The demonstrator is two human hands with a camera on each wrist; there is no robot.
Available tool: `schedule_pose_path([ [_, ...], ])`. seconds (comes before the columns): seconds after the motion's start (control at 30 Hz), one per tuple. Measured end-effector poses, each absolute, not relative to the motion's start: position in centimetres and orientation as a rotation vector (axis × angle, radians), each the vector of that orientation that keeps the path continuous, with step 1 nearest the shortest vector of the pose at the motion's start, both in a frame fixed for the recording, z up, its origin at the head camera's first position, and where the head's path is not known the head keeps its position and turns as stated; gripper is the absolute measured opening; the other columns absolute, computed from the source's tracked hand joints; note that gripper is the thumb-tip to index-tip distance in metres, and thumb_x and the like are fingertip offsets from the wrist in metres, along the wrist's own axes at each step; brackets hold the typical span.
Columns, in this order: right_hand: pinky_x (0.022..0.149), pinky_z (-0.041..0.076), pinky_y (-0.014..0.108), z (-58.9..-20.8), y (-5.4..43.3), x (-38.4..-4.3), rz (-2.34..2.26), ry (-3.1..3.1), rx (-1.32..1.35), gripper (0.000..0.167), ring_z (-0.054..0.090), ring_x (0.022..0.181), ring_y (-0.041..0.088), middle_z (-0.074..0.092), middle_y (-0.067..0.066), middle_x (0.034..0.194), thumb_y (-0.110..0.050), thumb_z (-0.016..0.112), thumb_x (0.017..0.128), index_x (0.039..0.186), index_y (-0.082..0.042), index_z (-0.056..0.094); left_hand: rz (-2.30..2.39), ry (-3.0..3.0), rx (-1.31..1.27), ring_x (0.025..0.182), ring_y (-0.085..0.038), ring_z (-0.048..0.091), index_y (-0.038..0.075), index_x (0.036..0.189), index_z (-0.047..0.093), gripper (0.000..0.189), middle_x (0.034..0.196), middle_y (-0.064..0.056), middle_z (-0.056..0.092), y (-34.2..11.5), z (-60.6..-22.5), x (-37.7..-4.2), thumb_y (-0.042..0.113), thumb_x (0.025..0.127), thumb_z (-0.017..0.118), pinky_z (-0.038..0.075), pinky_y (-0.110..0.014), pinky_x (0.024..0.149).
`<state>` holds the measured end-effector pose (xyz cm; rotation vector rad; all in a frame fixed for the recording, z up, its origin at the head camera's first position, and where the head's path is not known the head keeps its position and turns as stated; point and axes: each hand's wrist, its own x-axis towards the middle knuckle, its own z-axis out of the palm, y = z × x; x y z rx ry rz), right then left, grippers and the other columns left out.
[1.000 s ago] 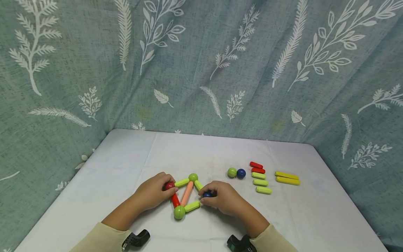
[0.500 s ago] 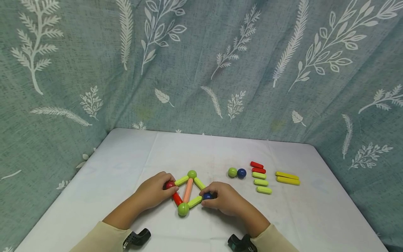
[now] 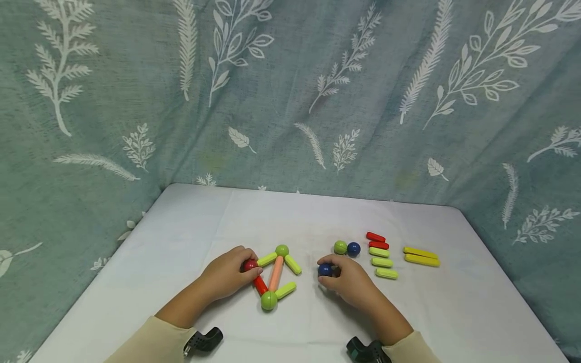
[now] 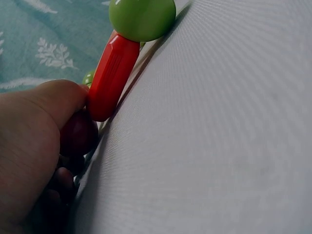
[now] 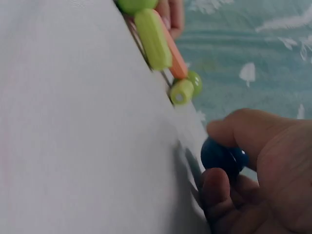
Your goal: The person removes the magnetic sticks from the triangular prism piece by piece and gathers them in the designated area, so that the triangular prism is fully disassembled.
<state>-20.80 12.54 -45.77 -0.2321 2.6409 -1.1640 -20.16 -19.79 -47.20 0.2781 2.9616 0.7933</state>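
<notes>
My left hand (image 3: 227,275) grips a red ball (image 3: 249,265) at the left corner of a joined frame of sticks and balls. A red stick (image 4: 114,78) runs from it to the near green ball (image 3: 269,301). An orange stick (image 3: 276,274) links that ball to the far green ball (image 3: 282,250). Between the red ball and the far ball lies a light-green stick (image 3: 267,259). Two more light-green sticks, an upper one (image 3: 293,264) and a lower one (image 3: 286,290), point right with free ends. My right hand (image 3: 351,282) pinches a blue ball (image 5: 218,157), apart from those ends.
Behind my right hand sit a loose green ball (image 3: 340,247) and a second blue ball (image 3: 353,249). Farther right lie two red sticks (image 3: 379,245), several light-green sticks (image 3: 382,262) and two longer yellow sticks (image 3: 422,260). A leaf-patterned curtain (image 3: 272,101) borders the white table (image 3: 254,217).
The near green ball first shifted up and right, bringing its light-green stick to the blue ball. My right hand has since moved right with the blue ball, away from both stick ends.
</notes>
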Motion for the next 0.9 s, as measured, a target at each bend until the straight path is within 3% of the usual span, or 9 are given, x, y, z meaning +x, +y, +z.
schedule_pose_path([
  [0.2,0.083,0.059,0.036,-45.9,14.1,-21.0,-1.186,2.750,-0.065,0.040,0.061,0.102,0.020,0.067,0.003,0.126,-0.023,0.082,0.092,0.130,-0.024,0.069,0.786,2.970,0.265,0.077,-0.011,0.051,0.027,0.102,0.068,0.019,0.090,0.009,0.056,-19.8,-47.2,-20.2,0.042,0.093,0.077,0.041,-0.032,0.066],
  [0.47,0.094,0.058,0.043,-46.0,14.9,-21.3,-1.142,2.870,0.060,0.044,0.065,0.103,0.018,0.069,0.004,0.129,-0.019,0.084,0.091,0.130,-0.018,0.064,0.801,2.953,0.297,0.081,-0.011,0.052,0.028,0.103,0.068,0.016,0.093,0.011,0.058,-19.7,-47.1,-20.3,0.037,0.093,0.076,0.043,-0.033,0.069],
  [0.9,0.086,0.057,0.037,-46.1,15.0,-21.6,-1.088,2.948,0.045,0.045,0.060,0.099,0.019,0.068,0.004,0.122,-0.020,0.085,0.089,0.131,-0.018,0.068,0.812,2.957,0.289,0.079,-0.012,0.052,0.026,0.103,0.068,0.015,0.090,0.009,0.057,-19.6,-46.9,-20.2,0.033,0.092,0.076,0.043,-0.033,0.068],
])
